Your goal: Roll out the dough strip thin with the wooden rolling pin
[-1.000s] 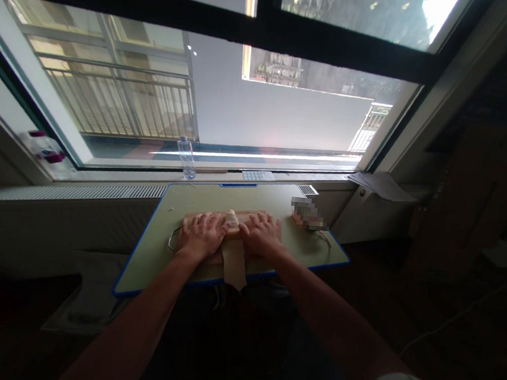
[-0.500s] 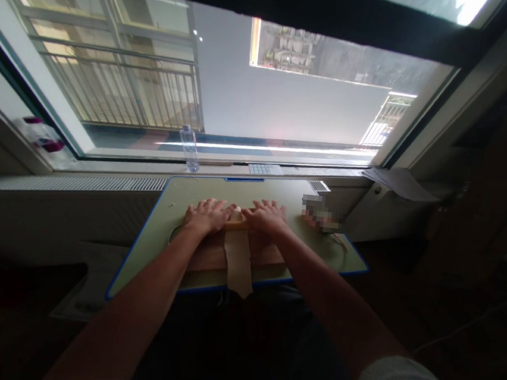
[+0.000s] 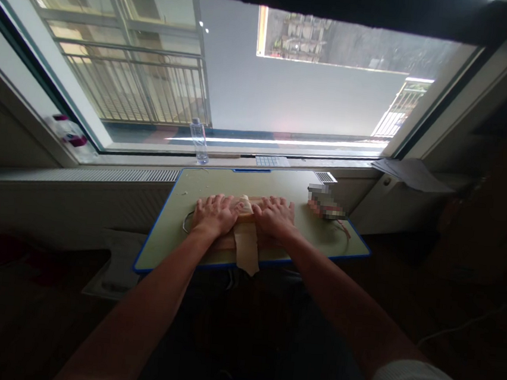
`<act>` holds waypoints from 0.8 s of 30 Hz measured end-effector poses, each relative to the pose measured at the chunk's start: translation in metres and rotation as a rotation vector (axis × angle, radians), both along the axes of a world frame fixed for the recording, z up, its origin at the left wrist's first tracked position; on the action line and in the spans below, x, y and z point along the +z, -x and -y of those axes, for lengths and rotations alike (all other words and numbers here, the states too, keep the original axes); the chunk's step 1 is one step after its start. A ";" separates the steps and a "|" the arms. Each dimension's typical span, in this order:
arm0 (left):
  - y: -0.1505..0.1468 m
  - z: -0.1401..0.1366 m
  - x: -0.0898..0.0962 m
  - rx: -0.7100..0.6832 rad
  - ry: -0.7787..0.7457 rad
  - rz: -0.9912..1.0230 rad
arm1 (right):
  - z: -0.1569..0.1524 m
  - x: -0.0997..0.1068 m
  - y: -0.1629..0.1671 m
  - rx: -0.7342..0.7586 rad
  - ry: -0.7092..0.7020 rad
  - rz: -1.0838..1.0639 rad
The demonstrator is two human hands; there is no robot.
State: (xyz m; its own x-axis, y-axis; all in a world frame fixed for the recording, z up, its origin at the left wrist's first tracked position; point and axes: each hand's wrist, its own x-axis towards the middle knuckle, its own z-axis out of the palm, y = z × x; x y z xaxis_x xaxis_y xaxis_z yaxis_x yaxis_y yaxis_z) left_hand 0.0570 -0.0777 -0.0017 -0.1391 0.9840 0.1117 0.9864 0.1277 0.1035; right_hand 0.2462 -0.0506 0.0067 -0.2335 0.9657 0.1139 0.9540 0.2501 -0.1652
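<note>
A wooden rolling pin lies crosswise over a long strip of dough, showing only between my two hands. My left hand presses its palm on the pin's left part, with fingers stretched forward and apart. On the right part rests my right hand, its fingers likewise spread and pointing away from me. The pale dough strip runs from under the pin toward me and hangs past the table's near edge; its far end shows between my thumbs. Beneath is a reddish-brown wooden board, partly hidden by my hands.
The small greenish table has a blue rim and stands against the windowsill. A blurred-out object lies on its right side. On the sill are a clear bottle, a white keyboard-like item and a purple-labelled bottle. Papers lie at right.
The view has shifted, so the table sits slightly higher and to the right. Both hands stay on the rolling pin; more of the dough's far end shows beyond it.
</note>
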 end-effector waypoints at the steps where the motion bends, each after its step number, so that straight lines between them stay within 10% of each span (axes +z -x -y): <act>1: 0.000 0.004 -0.002 -0.002 -0.018 -0.006 | 0.004 -0.001 -0.001 -0.001 -0.007 -0.002; 9: -0.002 0.014 0.001 0.000 0.014 -0.003 | 0.013 0.000 -0.004 0.003 -0.001 -0.029; 24: 0.018 -0.062 0.008 0.018 0.220 0.128 | -0.053 0.007 0.006 0.035 0.213 -0.005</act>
State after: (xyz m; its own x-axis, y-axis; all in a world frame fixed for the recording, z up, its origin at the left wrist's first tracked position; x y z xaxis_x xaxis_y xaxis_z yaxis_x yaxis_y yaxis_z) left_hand 0.0387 -0.0160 0.0062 -0.1565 0.9798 -0.1243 0.9644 0.1788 0.1948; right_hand 0.2405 0.0027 0.0138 -0.2675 0.9593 -0.0907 0.9442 0.2422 -0.2231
